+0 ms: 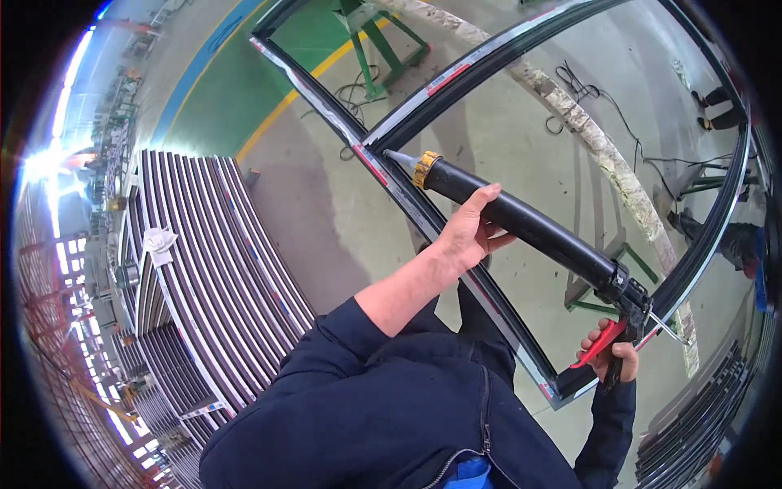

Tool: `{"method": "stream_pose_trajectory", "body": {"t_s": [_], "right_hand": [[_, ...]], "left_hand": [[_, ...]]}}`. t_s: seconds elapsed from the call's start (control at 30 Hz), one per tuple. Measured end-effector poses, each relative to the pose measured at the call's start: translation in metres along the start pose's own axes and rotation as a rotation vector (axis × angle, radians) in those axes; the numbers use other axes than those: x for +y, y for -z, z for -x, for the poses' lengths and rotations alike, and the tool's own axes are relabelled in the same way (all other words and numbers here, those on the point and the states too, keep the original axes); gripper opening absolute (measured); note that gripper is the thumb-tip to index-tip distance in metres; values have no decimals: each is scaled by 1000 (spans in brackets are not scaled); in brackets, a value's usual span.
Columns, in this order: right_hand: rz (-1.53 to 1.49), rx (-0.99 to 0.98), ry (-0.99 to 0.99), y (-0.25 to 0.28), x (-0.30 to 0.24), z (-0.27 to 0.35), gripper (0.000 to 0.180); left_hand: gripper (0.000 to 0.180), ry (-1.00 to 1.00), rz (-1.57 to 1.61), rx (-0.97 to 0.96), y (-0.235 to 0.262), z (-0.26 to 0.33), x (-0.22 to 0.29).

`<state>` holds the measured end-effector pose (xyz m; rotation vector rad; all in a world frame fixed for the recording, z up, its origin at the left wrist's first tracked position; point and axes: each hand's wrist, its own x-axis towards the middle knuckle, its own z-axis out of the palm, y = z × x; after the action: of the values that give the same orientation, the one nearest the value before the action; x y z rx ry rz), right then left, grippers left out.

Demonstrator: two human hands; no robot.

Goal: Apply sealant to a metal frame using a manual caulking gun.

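A long black caulking gun (521, 218) lies slantwise across the view, its nozzle end at the upper left. My left hand (471, 232) is closed around its barrel, supporting it from below with the thumb on top. At the lower right my right hand (608, 350) grips the handle, fingers around the red trigger (599, 344). A yellow ring (425, 169) joins the pale cone nozzle (399, 160) to the barrel. The nozzle's tip is at the joint where two bars of a large dark metal frame (423, 220) meet; whether it touches cannot be seen.
Long metal profiles (208, 269) are stacked at left, with a crumpled white cloth (159, 243) on them. Green stands (371, 49) are under and around the frame. Cables (599, 94) trail over the floor. Another person's legs (721, 244) show at the right edge. More dark profiles (692, 424) lie lower right.
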<state>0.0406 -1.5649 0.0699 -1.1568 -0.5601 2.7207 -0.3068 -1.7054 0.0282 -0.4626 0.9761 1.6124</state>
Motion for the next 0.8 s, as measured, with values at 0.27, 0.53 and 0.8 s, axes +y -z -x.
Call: {"method": "stream_pose_trajectory", "body": {"t_s": [0.27,0.53,0.8], "right_hand": [[23,72,-52,-10,-5,-22,57],[-29,-6,-101,-10,-13,-46,53],[-41,-42,-135,-5,-20,-59,49]], "left_hand": [[36,11,-2,32,11,-13,16],[36,13,19,68,20,-19,23],[35,-14,20,96,21,-21,27]]}}
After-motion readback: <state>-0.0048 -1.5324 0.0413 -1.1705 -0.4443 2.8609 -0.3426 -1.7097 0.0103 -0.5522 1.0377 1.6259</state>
